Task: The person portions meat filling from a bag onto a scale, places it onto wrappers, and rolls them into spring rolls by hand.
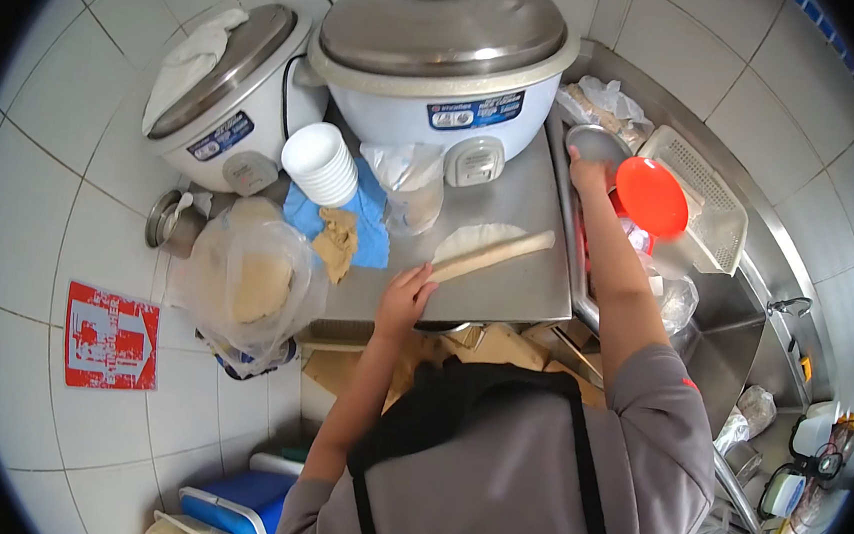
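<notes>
My left hand [407,296] is closed on the near end of a wooden rolling pin [493,255]. The pin lies slantwise on the steel worktop [525,290], partly over a pale, flat round of dough [464,240]. To the right, my right hand [589,171] reaches over the sink side and grips the rim of a round metal bowl [600,140]; its fingers are partly hidden. Close by that forearm is a red plate [652,197]. A clear plastic bag [408,185] with pale contents stands behind the dough.
Two big rice cookers [442,77] stand at the back. Stacked white cups [321,163] rest on a blue cloth [366,217] beside a tan cloth [336,243]. A bag of dough [260,284] sits at the left. A white plastic basket [722,215] lies by the sink [728,326].
</notes>
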`<move>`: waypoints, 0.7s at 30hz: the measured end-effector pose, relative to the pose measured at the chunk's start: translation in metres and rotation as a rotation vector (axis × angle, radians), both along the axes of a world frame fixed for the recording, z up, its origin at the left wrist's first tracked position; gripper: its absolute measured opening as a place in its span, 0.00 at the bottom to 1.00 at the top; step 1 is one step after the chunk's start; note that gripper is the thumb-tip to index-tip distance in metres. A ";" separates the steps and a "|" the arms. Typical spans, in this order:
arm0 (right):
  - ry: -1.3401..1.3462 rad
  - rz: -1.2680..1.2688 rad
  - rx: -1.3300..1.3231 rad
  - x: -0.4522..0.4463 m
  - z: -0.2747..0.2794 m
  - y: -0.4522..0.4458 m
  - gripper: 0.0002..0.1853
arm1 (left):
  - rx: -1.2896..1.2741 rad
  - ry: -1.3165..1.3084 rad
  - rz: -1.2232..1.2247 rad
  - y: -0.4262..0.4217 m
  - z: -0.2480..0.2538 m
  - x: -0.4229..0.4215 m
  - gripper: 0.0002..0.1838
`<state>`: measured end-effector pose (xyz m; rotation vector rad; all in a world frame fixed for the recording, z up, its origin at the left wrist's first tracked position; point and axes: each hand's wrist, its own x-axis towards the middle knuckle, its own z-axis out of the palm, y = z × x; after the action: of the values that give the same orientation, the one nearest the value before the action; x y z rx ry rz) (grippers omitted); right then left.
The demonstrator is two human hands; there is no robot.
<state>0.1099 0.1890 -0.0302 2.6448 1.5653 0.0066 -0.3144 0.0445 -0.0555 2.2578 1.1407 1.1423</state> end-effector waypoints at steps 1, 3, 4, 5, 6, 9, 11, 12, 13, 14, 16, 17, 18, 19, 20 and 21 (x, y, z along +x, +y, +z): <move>-0.015 -0.017 0.147 -0.014 0.010 -0.012 0.37 | 0.020 0.007 0.017 0.002 0.002 0.000 0.18; -0.045 -0.053 0.452 -0.042 0.024 -0.036 0.35 | 0.049 0.009 0.036 0.005 0.005 0.001 0.18; -0.065 0.059 0.517 -0.064 0.038 -0.054 0.31 | 0.053 0.007 0.036 0.004 0.006 0.001 0.18; -0.020 0.164 0.577 -0.082 0.039 -0.069 0.28 | 0.061 0.005 0.035 0.003 0.007 0.001 0.17; 0.027 0.268 0.638 -0.100 0.038 -0.083 0.25 | 0.060 0.002 0.036 0.003 0.008 0.001 0.17; 0.268 0.593 0.569 -0.175 0.026 -0.125 0.19 | 0.057 -0.002 0.036 0.004 0.008 0.002 0.16; 0.576 0.646 0.322 -0.218 0.012 -0.141 0.23 | 0.045 0.007 0.033 0.003 0.006 0.001 0.16; 0.433 0.846 0.308 -0.229 0.008 -0.143 0.27 | 0.046 0.004 0.030 0.003 0.006 0.001 0.16; 0.384 0.787 0.245 -0.231 0.006 -0.144 0.28 | 0.048 0.000 0.025 0.004 0.005 0.002 0.16; 0.338 0.728 0.183 -0.233 0.004 -0.143 0.30 | 0.050 -0.003 0.021 0.004 0.005 0.001 0.16; 0.215 0.606 0.004 -0.226 0.018 -0.143 0.35 | 0.034 0.024 0.020 0.002 0.008 0.000 0.15; 0.162 0.526 0.022 -0.226 0.016 -0.143 0.36 | 0.028 0.034 0.021 0.002 0.009 0.001 0.15; 0.108 0.445 0.041 -0.227 0.016 -0.143 0.38 | 0.033 0.028 0.025 0.003 0.009 0.002 0.15; 0.057 0.361 0.056 -0.231 0.016 -0.145 0.39 | 0.035 0.025 0.026 0.002 0.009 0.002 0.15; 0.108 0.408 -0.030 -0.238 0.016 -0.142 0.41 | 0.036 0.023 0.025 0.000 0.008 0.002 0.15; 0.187 0.514 0.002 -0.245 0.013 -0.140 0.40 | 0.038 0.019 0.013 0.001 0.007 0.002 0.15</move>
<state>-0.1347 0.0486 -0.0171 2.2187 2.2581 -0.2163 -0.3124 0.0454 -0.0486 2.2979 1.1520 1.1597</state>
